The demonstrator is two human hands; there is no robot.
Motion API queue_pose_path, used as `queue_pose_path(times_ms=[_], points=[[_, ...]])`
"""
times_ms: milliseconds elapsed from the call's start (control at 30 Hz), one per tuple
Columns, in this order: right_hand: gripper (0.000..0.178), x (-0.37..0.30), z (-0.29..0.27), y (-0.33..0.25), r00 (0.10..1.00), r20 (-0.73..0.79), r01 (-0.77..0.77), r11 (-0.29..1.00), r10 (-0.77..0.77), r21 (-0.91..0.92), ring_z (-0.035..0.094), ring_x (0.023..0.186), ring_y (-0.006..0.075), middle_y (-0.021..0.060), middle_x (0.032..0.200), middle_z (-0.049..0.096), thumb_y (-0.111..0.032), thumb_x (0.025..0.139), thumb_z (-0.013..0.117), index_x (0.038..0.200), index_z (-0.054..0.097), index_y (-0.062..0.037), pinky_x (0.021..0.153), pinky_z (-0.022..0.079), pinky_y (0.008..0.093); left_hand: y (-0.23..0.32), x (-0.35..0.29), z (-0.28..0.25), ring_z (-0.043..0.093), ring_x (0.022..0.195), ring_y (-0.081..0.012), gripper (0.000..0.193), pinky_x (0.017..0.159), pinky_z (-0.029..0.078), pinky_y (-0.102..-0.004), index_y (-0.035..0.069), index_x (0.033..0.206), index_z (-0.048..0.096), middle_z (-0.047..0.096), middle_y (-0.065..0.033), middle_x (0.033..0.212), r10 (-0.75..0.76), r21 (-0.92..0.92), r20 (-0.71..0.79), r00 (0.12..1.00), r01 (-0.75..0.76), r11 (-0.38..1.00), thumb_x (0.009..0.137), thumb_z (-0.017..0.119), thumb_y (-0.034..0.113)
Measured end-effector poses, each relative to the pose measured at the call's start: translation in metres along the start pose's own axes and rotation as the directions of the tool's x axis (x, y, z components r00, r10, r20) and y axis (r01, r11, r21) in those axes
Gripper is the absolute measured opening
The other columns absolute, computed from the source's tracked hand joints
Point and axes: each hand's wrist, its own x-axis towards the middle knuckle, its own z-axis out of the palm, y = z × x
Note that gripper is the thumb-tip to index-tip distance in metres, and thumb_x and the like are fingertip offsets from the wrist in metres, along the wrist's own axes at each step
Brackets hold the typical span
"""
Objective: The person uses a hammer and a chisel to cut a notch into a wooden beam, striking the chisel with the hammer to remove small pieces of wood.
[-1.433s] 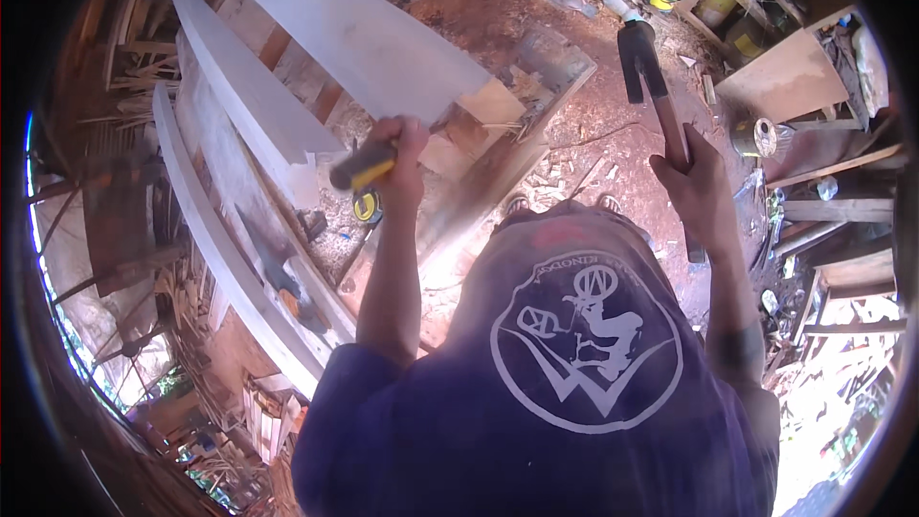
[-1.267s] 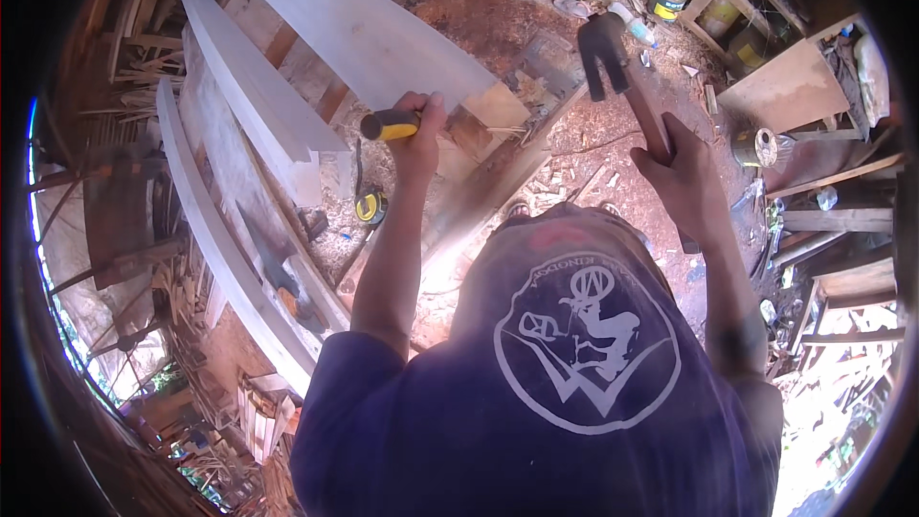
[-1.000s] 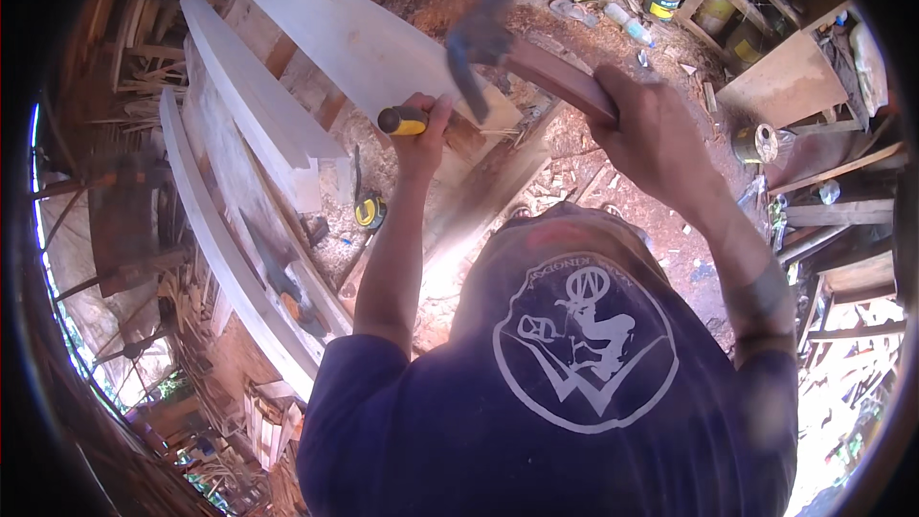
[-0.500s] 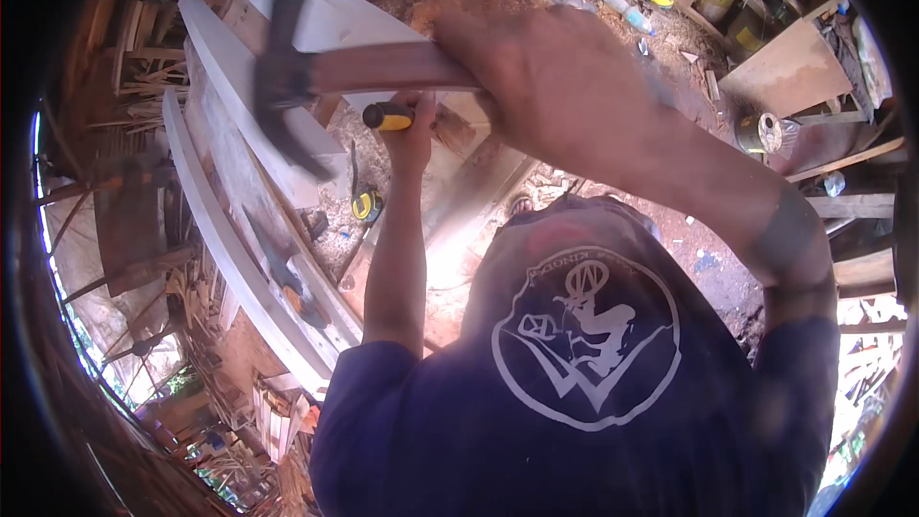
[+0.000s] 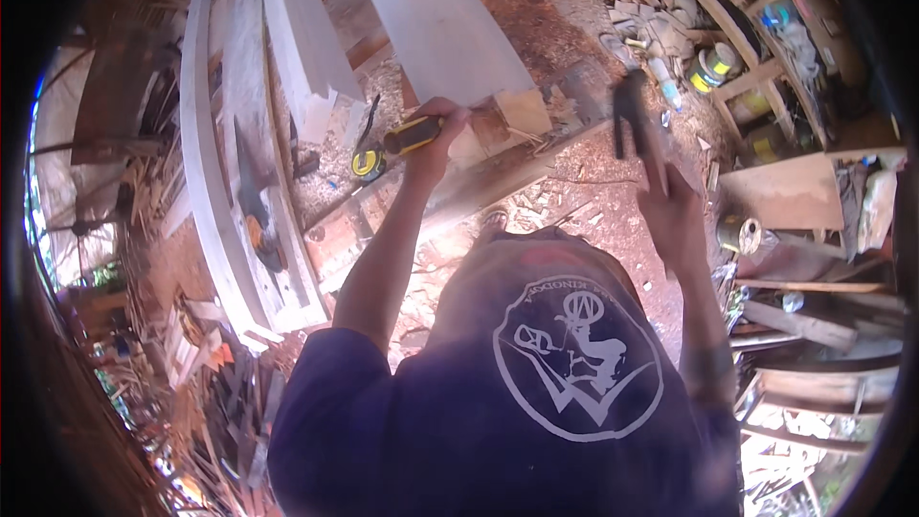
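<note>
My left hand point(image 5: 437, 146) is wrapped round the yellow-and-black handle of a chisel point(image 5: 412, 137); its blade is hidden by the hand. This hand is at the near end of a wide pale board point(image 5: 445, 24), where the wood has a cut, lighter patch. Off to the right, my right hand point(image 5: 673, 215) grips the wooden handle of a claw hammer point(image 5: 629, 120), its dark head pointing away from me, slightly blurred. The hammer is well apart from the chisel. Left of the chisel lies a yellow-and-black tape measure point(image 5: 368, 165) among wood shavings.
Long curved pale timbers point(image 5: 203, 163) run along the left, with a handsaw point(image 5: 260, 230) lying on them. At the far right are a tin can point(image 5: 711, 67), a plastic bottle point(image 5: 664, 84) and wooden frames point(image 5: 761, 86). Scrap wood heaps point(image 5: 225, 412) lie at lower left.
My right hand has swung the hammer from above the left hand down and away to the right. My left hand still holds the chisel. The view has shifted.
</note>
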Motion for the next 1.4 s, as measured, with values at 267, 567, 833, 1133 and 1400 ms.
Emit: queue_pose_path(times_ms=[267, 567, 833, 1133, 1400], points=[[0.017, -0.078, 0.010, 0.074, 0.800, 0.095, -0.586, 0.735, 0.593, 0.341, 0.043, 0.047, 0.0069, -0.0020, 0.063, 0.045, -0.007, 0.086, 0.066, 0.083, 0.049, -0.0068, 0.041, 0.035, 0.0270, 0.033, -0.019, -0.020, 0.057, 0.074, -0.0170, 0.014, 0.082, 0.051, -0.0343, 0.001, 0.085, 0.057, 0.060, -0.0083, 0.079, -0.071, -0.626, -0.117, 0.991, -0.018, 0.780, 0.099, 0.056, 0.006], [0.016, -0.090, 0.052, 0.042, 0.716, 0.144, -0.628, 0.540, 0.683, 0.560, 0.046, 0.044, 0.0077, -0.0014, 0.059, 0.048, -0.009, 0.088, 0.068, 0.085, 0.052, -0.0062, 0.040, 0.036, 0.0258, 0.095, -0.021, 0.067, 0.063, 0.072, -0.0269, 0.019, 0.068, 0.051, -0.0374, 0.008, 0.098, 0.064, 0.066, -0.0091, 0.087, 0.146, 0.233, 0.614, 0.776, -0.355, 0.905, 0.083, 0.074, 0.013], [0.015, -0.162, 0.116, -0.008, 0.534, -0.050, -0.655, 0.450, 0.844, 0.607, 0.044, 0.042, 0.0077, -0.0016, 0.058, 0.048, -0.012, 0.089, 0.067, 0.085, 0.054, -0.0051, 0.039, 0.034, 0.0254, 0.026, -0.015, 0.066, 0.069, 0.067, -0.0296, 0.029, 0.059, 0.055, -0.0412, 0.012, 0.096, 0.061, 0.065, -0.0058, 0.080, 0.391, -0.075, 0.837, 0.382, -0.628, 0.774, 0.074, 0.077, 0.020], [0.014, -0.215, 0.156, -0.042, 0.277, -0.146, -0.556, 0.283, 0.950, 0.781, 0.042, 0.041, 0.0070, -0.0024, 0.058, 0.046, -0.011, 0.090, 0.065, 0.088, 0.053, -0.0045, 0.038, 0.033, 0.0241, 0.006, -0.017, 0.064, 0.069, 0.071, -0.0261, 0.032, 0.062, 0.054, -0.0410, 0.012, 0.104, 0.062, 0.066, -0.0047, 0.084, 0.337, -0.101, 0.919, 0.207, -0.700, 0.707, 0.075, 0.075, 0.016], [0.016, -0.223, 0.168, -0.044, 0.239, -0.155, -0.490, 0.257, 0.959, 0.833, 0.041, 0.040, 0.0068, -0.0026, 0.057, 0.045, -0.011, 0.089, 0.066, 0.086, 0.051, -0.0072, 0.038, 0.034, 0.0240, 0.003, -0.015, 0.066, 0.069, 0.070, -0.0277, 0.031, 0.062, 0.054, -0.0421, 0.011, 0.104, 0.062, 0.067, -0.0055, 0.085, 0.292, -0.117, 0.950, 0.115, -0.734, 0.669, 0.075, 0.073, 0.015]])
